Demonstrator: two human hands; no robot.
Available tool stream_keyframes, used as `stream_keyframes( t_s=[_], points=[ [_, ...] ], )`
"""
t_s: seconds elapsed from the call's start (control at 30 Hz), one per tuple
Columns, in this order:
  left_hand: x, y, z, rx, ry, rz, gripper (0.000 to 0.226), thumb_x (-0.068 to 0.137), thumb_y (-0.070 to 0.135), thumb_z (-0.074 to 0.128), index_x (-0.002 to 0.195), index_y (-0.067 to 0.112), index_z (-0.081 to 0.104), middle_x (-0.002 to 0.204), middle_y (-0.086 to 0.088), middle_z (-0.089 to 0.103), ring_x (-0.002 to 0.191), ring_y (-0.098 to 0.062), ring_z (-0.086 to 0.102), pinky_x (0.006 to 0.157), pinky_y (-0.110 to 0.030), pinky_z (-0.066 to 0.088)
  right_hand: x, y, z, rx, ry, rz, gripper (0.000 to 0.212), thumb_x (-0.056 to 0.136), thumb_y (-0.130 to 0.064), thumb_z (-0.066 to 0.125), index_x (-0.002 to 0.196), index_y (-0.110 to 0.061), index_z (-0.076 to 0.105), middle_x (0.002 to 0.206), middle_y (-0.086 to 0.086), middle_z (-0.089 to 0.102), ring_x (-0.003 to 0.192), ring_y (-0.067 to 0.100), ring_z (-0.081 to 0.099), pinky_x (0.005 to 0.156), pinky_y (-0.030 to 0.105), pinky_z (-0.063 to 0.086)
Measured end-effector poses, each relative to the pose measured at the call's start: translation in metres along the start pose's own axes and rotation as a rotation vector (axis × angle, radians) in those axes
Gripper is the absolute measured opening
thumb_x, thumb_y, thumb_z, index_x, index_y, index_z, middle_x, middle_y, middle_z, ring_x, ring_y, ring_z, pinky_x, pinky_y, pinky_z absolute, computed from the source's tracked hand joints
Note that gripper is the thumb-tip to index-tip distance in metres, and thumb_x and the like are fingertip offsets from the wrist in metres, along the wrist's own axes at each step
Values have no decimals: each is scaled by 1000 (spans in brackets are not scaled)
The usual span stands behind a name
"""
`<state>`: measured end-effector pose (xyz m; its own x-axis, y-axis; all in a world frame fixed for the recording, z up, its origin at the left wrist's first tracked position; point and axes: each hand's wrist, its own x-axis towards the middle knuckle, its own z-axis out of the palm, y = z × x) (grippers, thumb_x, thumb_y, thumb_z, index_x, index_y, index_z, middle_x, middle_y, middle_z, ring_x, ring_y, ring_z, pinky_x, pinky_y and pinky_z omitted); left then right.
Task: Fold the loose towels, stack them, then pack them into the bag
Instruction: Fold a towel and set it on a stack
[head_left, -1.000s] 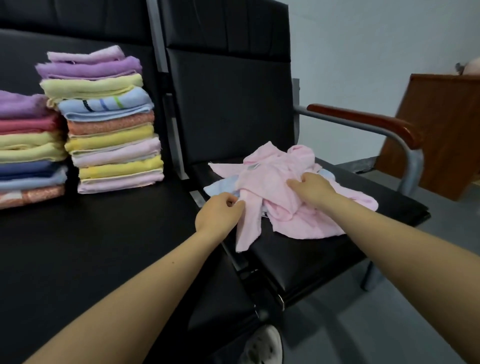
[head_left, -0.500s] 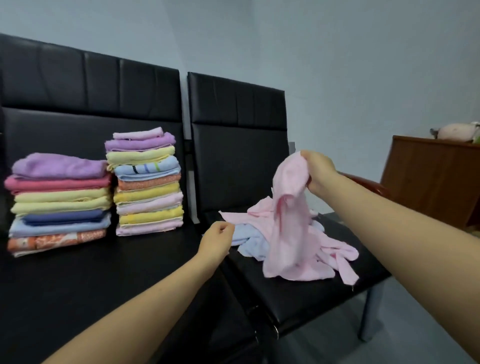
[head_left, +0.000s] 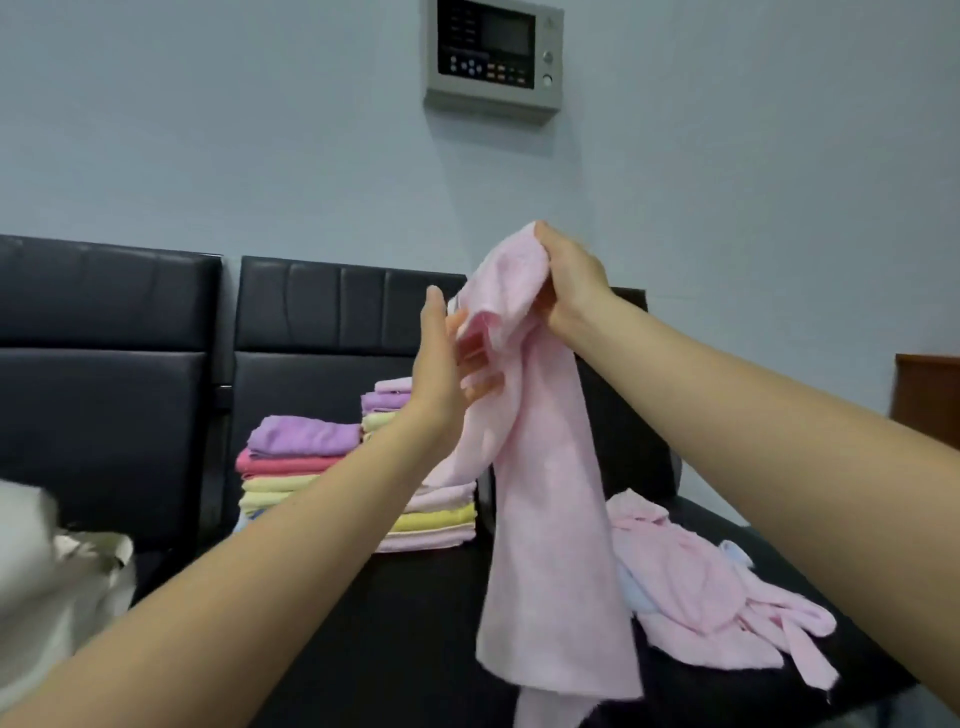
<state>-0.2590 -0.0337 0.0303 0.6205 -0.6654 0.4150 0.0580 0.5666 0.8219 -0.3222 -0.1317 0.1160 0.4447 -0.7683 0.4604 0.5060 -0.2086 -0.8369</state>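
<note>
Scene: A person lifts one pink towel (head_left: 545, 493) high above a row of black padded seats (head_left: 426, 623), below a grey wall panel (head_left: 493, 54) at 12 o'clock.

Right hand: The right hand (head_left: 569, 280) grips the towel's bunched top edge, fingers curled round the cloth; the rest hangs straight down, its lower hem at 6 o'clock.

Left hand: The left hand (head_left: 441, 358) reaches in from 9 o'clock with straight fingers spread against a hanging fold just below the right hand. It touches the cloth and has not pinched it. The two hands sit close together, not joined.

Towel in hand: One, held in the air, clear of the seat.

Loose towels: A heap (head_left: 711, 597) lies on the seat at 4 o'clock, mostly pink with pale blue showing. The number of pieces cannot be told.

Folded stacks: Two, side by side at 9 o'clock. The nearer-left stack (head_left: 291, 467) and the taller stack (head_left: 436, 519) are both partly hidden by the left forearm, so their layers cannot be counted.

Bag: One pale fabric shape (head_left: 57, 587) at 8 o'clock, blurred, likely the bag.

Risk, grip: The towel is held as a bunch, not by a corner. Spreading it from here may leave a twisted, uneven fold.

Risk, slip: If the left hand misses the edge, the cloth may drop onto the heap and tangle.

Risk, stacks: A wide left-arm sweep could nudge the taller stack.
</note>
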Motion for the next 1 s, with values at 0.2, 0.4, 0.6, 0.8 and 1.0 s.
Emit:
stream_keyframes(
  t_s=[0.2,0.4,0.6,0.8,1.0],
  points=[
    [-11,15,-82,111,159,-72,37,97,42,50,104,11,69,99,-9,73,93,-23,69,89,-38,55,-57,61,52,-235,-165,0,26,94,-29,59,72,-16,55,83,5,61,85,20,58,80,36,51],
    [-40,-30,-174,242,320,-193,6,95,20,57,94,23,61,94,2,64,88,-17,63,82,-34,53,-118,179,75,-457,-176,149,27,89,-25,60,86,2,64,74,3,56,74,15,50,68,29,40],
    [-77,-75,-250,293,576,-275,17,87,13,60,76,22,70,90,-2,68,90,-20,61,79,-29,50,-186,275,61,-734,-423,166,46,91,-19,55,51,-21,33,53,-5,33,55,12,32,54,32,23],
    [-89,-86,-297,242,643,-457,7,81,23,66,75,20,68,75,-3,64,78,-21,59,72,-33,50,-216,304,67,-1273,-971,-37,44,89,-31,43,48,-17,37,48,-2,39,50,15,35,52,30,25],
    [-96,-93,-326,211,574,-468,17,85,22,64,71,15,57,62,-2,54,64,-16,56,61,-28,47,-200,323,71,-1004,-483,-114,45,92,-36,57,55,-22,36,58,-5,40,61,11,38,58,33,28]
  ],
)
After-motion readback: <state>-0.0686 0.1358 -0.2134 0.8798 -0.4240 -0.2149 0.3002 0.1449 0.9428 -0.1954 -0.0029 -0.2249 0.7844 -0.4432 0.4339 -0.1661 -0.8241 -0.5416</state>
